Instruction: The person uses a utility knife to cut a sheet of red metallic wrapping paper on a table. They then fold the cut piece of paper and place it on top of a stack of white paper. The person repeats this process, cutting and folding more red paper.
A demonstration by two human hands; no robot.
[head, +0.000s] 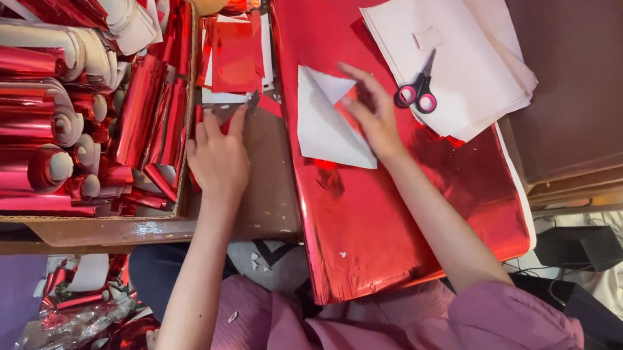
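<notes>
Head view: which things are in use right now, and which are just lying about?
In use: folded white paper under right hand; red foil sheet beneath it; left hand by the foil scraps.

Lying about: scissors, white paper stack, box of foil rolls.

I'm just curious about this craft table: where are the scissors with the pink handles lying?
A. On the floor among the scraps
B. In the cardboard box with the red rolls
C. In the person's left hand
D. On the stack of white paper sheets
D: the scissors lie on the stack of white paper sheets, just beside the right hand, which rests on a folded white sheet.
</notes>
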